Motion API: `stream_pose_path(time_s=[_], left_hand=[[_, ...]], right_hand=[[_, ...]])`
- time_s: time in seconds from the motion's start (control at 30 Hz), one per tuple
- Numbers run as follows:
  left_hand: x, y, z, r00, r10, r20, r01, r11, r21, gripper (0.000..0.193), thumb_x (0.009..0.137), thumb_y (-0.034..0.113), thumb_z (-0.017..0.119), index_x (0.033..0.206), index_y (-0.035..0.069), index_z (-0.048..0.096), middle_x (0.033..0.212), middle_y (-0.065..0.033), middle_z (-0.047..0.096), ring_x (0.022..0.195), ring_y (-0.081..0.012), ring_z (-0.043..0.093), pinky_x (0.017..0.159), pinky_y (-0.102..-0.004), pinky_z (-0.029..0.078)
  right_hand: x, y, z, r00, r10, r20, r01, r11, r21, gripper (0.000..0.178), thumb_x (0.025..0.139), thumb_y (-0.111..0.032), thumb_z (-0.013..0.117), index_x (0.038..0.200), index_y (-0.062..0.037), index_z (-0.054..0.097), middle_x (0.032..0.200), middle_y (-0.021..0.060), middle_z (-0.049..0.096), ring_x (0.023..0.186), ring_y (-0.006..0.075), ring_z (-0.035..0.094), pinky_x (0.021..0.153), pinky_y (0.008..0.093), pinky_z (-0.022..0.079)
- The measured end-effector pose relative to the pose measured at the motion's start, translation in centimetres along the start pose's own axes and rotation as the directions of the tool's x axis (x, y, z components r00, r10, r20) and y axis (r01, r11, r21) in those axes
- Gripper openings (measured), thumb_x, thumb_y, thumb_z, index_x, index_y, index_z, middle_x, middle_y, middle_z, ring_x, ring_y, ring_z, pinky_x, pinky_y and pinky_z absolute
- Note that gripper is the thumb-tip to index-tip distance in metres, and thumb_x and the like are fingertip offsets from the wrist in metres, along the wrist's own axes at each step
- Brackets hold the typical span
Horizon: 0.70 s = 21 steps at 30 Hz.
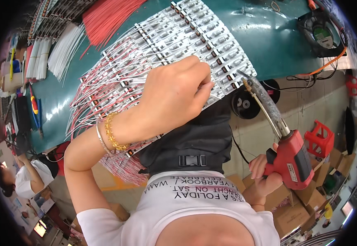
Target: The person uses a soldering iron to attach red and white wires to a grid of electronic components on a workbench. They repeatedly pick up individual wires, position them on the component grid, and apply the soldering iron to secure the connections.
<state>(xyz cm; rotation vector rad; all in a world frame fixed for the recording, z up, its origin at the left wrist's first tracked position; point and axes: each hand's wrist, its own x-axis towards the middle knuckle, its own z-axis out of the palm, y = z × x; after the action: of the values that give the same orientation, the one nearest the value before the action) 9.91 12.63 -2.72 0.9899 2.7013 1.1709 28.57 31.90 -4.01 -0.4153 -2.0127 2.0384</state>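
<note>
A wide panel of white circuit boards [223, 45] with rows of small components lies on the green bench before me. Thin red and white wires [108, 78] fan out from its left part. My left hand [176, 92] is over the middle of the panel, closed, fingers curled into a pinch. What its fingertips hold, if anything, is hidden. My right hand [266, 174] is closed around the grip of a red and black soldering gun [295, 162]. The gun's metal tip slants up and left, close to the panel's right edge.
Bundles of loose red wires [108, 18] and white wires [65, 49] lie at the far left. A black fan [320, 35] stands at the back right. Pliers with blue handles [37, 117] rest at left. Below right are a red stool [320, 139] and cardboard boxes [289, 217]. A co-worker [33, 178] sits left.
</note>
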Motion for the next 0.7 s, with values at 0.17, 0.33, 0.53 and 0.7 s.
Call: stream_pose_path(time_s=[0.17, 0.33, 0.53, 0.7], left_hand=[[-0.58, -0.15, -0.45, 0.999, -0.018, 0.028, 0.018, 1.000, 0.013, 0.009, 0.073, 0.001, 0.062, 0.069, 0.000, 0.055, 0.066, -0.0079, 0.054, 0.055, -0.0192, 0.058, 0.049, -0.0264, 0.047], [-0.36, -0.23, -0.06, 1.000, 0.023, 0.021, -0.024, 0.998, 0.053, 0.008, 0.072, 0.001, 0.062, 0.068, 0.001, 0.055, 0.064, -0.0073, 0.054, 0.055, -0.0192, 0.058, 0.048, -0.0269, 0.045], [-0.26, -0.11, -0.18, 1.000, 0.011, 0.028, -0.013, 0.998, 0.068, 0.009, 0.071, 0.001, 0.062, 0.067, 0.002, 0.054, 0.064, -0.0071, 0.054, 0.055, -0.0202, 0.057, 0.048, -0.0277, 0.044], [-0.40, -0.18, -0.36, 1.000, 0.012, 0.020, -0.014, 0.997, 0.082, 0.009, 0.071, 0.001, 0.062, 0.067, 0.002, 0.054, 0.064, -0.0072, 0.054, 0.055, -0.0208, 0.057, 0.048, -0.0284, 0.044]], right_hand=[[-0.39, -0.21, 0.18, 0.994, 0.045, 0.100, -0.044, 0.999, -0.017, 0.079, 0.079, -0.061, 0.050, 0.116, 0.0075, 0.039, 0.045, -0.0025, 0.039, 0.037, 0.0100, 0.039, 0.042, 0.0235, 0.036], [-0.71, 0.24, 0.34, 0.999, 0.051, 0.007, -0.051, 0.998, 0.026, 0.073, 0.077, -0.058, 0.054, 0.108, 0.0067, 0.042, 0.046, -0.0011, 0.041, 0.037, 0.0103, 0.040, 0.042, 0.0237, 0.036], [-0.49, -0.12, 0.62, 0.999, -0.015, 0.033, 0.018, 0.996, -0.084, 0.066, 0.077, -0.052, 0.059, 0.102, 0.0065, 0.043, 0.047, 0.0005, 0.043, 0.037, 0.0103, 0.041, 0.040, 0.0241, 0.036], [-0.36, -0.46, 0.70, 0.997, -0.057, 0.060, 0.059, 0.998, -0.018, 0.071, 0.077, -0.053, 0.058, 0.106, 0.0093, 0.043, 0.046, 0.0001, 0.043, 0.037, 0.0098, 0.041, 0.039, 0.0237, 0.036]])
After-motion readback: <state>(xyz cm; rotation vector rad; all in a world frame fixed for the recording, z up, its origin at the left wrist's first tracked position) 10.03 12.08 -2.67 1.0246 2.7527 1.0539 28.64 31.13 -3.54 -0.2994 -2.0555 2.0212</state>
